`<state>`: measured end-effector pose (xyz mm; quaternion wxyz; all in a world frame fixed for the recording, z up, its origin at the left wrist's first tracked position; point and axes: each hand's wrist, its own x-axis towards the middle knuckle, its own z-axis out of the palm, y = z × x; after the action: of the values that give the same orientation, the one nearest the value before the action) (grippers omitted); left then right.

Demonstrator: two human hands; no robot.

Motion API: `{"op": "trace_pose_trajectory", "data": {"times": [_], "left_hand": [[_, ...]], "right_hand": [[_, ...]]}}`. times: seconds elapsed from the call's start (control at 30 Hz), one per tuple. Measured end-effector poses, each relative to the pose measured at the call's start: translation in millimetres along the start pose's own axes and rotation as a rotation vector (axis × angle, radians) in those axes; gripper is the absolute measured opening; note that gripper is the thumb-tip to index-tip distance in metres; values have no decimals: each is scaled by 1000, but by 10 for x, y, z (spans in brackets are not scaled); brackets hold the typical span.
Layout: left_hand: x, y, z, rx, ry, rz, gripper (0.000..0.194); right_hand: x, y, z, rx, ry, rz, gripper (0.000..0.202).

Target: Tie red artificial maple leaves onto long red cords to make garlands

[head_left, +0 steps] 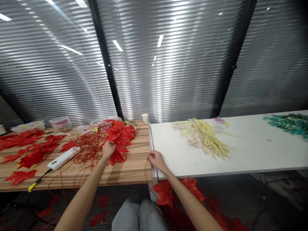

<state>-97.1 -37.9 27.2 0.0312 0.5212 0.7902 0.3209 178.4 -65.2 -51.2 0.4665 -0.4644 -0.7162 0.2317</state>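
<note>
My left hand (108, 149) is closed, its curled fingertips at the edge of a pile of red artificial maple leaves (122, 133). It seems to pinch one of the leaves, though the fingers partly cover the spot. At the seam between two tables, my right hand (156, 159) pinches a thin red cord (145, 170), which hangs in a loop below the fingers. Beside my left hand a large tangle of the same red cord (90, 144) spreads over the wooden table (134, 163). More red leaves (166, 194) hang below the table by my right forearm.
A white handheld device (64, 158) with a black and yellow cable lies left of the tangle. Plastic containers (60, 123) and a paper cup (144, 118) stand along the back. The white table (250, 150) bears yellow strips (207, 136) and green foliage (290, 123). Leaves litter the floor.
</note>
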Motion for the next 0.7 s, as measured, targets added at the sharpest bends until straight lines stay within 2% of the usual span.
{"op": "trace_pose_trajectory", "data": {"times": [0.1,0.23,0.3,0.33,0.4,0.47,0.6,0.7], "left_hand": [[-3,143,-176,-90,207,33,27],[-36,479,-447,-343,595,224,31],[-95,681,-528,-431,675,297,31],[-136,776,-537,-483,677,331,32],[-233,936,-472,-613,603,398,33],[-330,1033,-284,-746,422,438,32],[-446,1055,370,-906,-2,447,27],[-445,1025,887,-1005,-148,390,24]], "right_hand": [[-1,-7,1,9,5,8,14],[2,-20,2,26,15,5,15],[-1,-20,2,60,17,17,15],[-4,-18,-1,96,14,33,16],[-13,-15,-20,196,8,83,18],[-10,-20,-66,286,23,141,20],[128,-58,-206,345,151,207,22],[367,-56,-241,327,223,181,22]]}}
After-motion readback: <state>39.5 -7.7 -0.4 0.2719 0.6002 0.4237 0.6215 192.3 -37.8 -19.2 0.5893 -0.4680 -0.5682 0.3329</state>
